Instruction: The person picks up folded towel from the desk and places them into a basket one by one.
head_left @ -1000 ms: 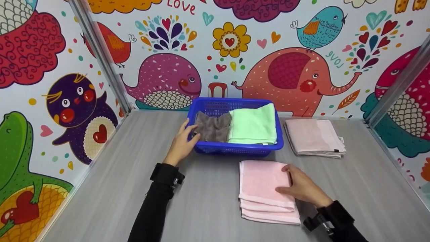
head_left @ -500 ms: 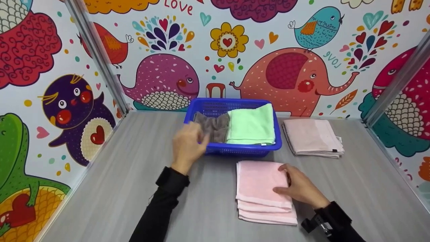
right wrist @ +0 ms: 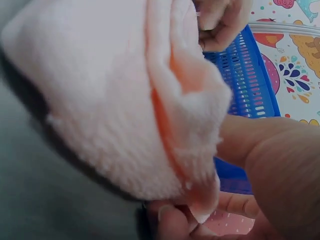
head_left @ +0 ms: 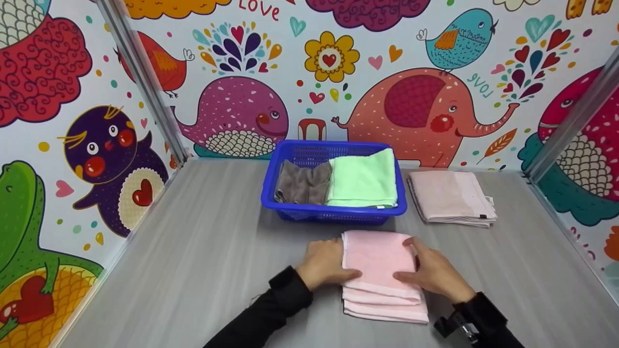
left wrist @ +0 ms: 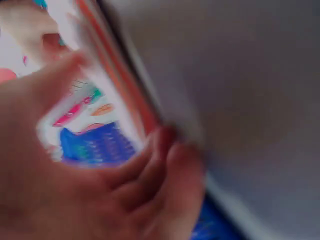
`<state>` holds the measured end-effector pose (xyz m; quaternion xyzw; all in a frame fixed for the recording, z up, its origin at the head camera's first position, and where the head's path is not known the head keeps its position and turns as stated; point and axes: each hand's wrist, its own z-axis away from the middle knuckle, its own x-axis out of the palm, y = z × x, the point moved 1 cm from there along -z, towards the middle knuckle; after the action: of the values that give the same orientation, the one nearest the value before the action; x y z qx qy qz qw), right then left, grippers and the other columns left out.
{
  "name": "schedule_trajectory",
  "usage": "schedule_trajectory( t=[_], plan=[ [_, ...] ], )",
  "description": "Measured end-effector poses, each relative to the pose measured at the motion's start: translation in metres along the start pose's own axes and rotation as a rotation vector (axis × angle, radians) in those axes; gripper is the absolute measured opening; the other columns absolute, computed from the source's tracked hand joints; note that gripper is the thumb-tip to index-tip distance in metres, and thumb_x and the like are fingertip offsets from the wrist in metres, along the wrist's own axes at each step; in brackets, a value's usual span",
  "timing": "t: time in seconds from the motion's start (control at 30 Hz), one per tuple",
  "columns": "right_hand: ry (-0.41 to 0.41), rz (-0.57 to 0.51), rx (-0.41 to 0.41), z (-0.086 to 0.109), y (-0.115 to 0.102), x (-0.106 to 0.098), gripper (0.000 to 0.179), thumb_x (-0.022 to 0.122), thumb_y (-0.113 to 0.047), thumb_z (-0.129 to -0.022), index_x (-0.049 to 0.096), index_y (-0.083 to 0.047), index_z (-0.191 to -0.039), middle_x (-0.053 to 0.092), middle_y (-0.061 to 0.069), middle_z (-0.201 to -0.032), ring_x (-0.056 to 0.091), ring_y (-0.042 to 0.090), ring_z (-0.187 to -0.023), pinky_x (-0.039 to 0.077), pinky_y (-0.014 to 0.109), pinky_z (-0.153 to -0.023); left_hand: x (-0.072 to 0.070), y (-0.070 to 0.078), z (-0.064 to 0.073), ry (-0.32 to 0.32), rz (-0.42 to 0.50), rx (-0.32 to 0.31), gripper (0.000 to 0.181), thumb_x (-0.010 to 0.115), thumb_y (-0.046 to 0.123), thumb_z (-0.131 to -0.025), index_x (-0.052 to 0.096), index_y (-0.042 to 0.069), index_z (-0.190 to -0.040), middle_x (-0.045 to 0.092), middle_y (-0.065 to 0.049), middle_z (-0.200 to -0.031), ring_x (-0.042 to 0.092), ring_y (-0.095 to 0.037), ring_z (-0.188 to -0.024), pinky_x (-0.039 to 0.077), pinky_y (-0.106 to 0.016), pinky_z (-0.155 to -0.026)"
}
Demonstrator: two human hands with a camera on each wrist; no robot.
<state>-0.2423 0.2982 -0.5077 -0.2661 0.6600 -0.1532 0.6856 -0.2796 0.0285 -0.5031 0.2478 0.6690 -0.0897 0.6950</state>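
A folded pink towel [head_left: 379,261] lies on the table in front of the basket, its layers stepped along the near edge. My left hand [head_left: 323,265] grips its left side, thumb over the top layer and the other fingers curled at the edge. On the opposite side my right hand [head_left: 439,271] holds it between thumb and fingers. The right wrist view shows the towel's thick folds [right wrist: 185,110] close up, with fingertips [right wrist: 172,222] tucked at its lower corner. The left wrist view is blurred; curled fingers [left wrist: 175,165] meet the towel's edge there.
Behind the towel, a blue plastic basket [head_left: 333,210] stands near the patterned wall [head_left: 377,43]. It holds a grey-brown folded towel [head_left: 304,183] on the left and a light green one [head_left: 362,179] on the right. A pale pink folded towel [head_left: 450,195] lies right of the basket.
My left hand has left the basket's left rim and come down to the pink towel's left side. My right hand has stayed at the towel's right edge.
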Motion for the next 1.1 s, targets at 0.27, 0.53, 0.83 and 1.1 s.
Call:
schedule_trajectory(
  t=[0.27,0.53,0.83,1.1],
  plan=[
    [0.047,0.008,-0.062,0.003,-0.003,0.003,0.070,0.093,-0.027,-0.075,0.058,-0.006,-0.131,0.073,0.018,-0.108,0.066,0.028,-0.095,0.052,0.048,-0.083,0.008,0.018,0.004,-0.001,0.143,0.090,0.033,0.081,0.035,-0.084,0.066,0.006,-0.092,0.069,-0.005,-0.084,0.069,-0.022,-0.079,0.057,-0.037,-0.068],
    [0.067,-0.010,-0.084,0.003,-0.008,0.007,0.068,0.092,-0.020,-0.074,0.059,-0.004,-0.131,0.071,0.021,-0.120,0.069,0.036,-0.104,0.054,0.054,-0.090,0.009,0.020,0.008,-0.036,0.383,0.120,0.057,0.074,0.016,-0.086,0.051,-0.005,-0.133,0.073,-0.019,-0.107,0.072,-0.025,-0.096,0.059,-0.035,-0.086],
    [0.033,-0.047,-0.108,0.002,-0.008,0.008,0.066,0.090,-0.015,-0.077,0.059,-0.008,-0.134,0.071,0.022,-0.118,0.067,0.031,-0.102,0.053,0.052,-0.089,0.008,0.017,0.007,-0.067,0.425,0.135,0.089,0.075,0.012,-0.085,0.025,-0.019,-0.153,0.066,-0.033,-0.128,0.069,-0.033,-0.116,0.055,-0.035,-0.103],
    [0.023,-0.047,-0.162,0.001,-0.007,0.007,0.066,0.088,-0.011,-0.078,0.059,-0.009,-0.136,0.072,0.022,-0.116,0.065,0.027,-0.098,0.053,0.048,-0.084,0.007,0.015,0.006,-0.034,0.414,0.196,0.087,0.077,0.009,-0.082,0.030,-0.017,-0.150,0.067,-0.032,-0.127,0.070,-0.031,-0.113,0.056,-0.035,-0.100]
  ],
)
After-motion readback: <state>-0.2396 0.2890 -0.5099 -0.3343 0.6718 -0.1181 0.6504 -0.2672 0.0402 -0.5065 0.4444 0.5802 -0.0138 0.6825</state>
